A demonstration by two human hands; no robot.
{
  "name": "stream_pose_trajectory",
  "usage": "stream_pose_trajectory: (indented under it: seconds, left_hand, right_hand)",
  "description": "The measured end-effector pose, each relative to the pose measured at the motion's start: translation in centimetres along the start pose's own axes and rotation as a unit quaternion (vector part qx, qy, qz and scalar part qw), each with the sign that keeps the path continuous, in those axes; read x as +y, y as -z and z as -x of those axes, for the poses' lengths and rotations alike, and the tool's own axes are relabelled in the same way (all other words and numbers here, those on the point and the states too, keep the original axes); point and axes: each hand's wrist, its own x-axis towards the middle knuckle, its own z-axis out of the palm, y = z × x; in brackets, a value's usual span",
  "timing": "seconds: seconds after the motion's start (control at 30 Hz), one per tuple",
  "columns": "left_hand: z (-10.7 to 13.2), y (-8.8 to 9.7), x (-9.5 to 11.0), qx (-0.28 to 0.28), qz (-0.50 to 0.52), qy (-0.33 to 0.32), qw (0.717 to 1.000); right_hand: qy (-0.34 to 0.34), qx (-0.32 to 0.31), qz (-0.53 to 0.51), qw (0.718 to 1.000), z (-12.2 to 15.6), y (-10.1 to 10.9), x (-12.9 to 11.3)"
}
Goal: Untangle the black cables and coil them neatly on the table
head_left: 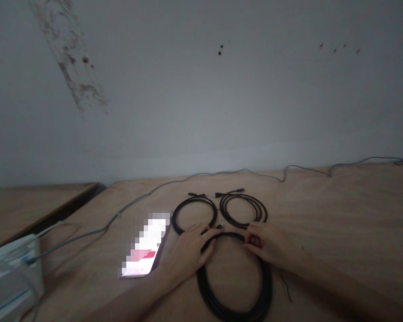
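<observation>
Closest to us are our two bare forearms coming in from the bottom of the shot, with our left hand (186, 250) and right hand (265, 243) on the top arc of a big coil of thick black cable (200, 279), which lies flat on a light plywood tabletop (339, 223) and gets cut off by the bottom edge. The plywood runs on well to the right, up to a grey wall (201, 89), and a thin grey cable (201, 175) trails along the far edge. Just past our hands sit two smaller black cable coils (174, 219) (243, 195), almost touching each other. Left of us is a phone (144, 246), pixelated out and unreadable, and a white boxy thing (10, 281) is cut off in the corner. Our fingers are on the cable, but we can't tell if either hand is actually clenched on it.
</observation>
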Motion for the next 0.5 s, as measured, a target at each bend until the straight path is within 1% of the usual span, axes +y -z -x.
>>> stream_pose_trajectory:
  seconds: [0.27, 0.4, 0.5]
  left_hand:
    - [0.00, 0.15, 0.03, -0.007, -0.005, 0.001, 1.000]
    - [0.02, 0.31, 0.19, -0.007, -0.002, -0.002, 1.000]
    - [0.05, 0.30, 0.25, -0.001, -0.007, 0.002, 1.000]
  right_hand:
    - [-0.013, -0.016, -0.010, 1.000, -0.04, -0.13, 0.55]
    - [-0.042, -0.011, -0.029, 0.999, 0.00, 0.14, 0.72]
    - [-0.033, -0.005, -0.032, 0.999, 0.05, 0.13, 0.82]
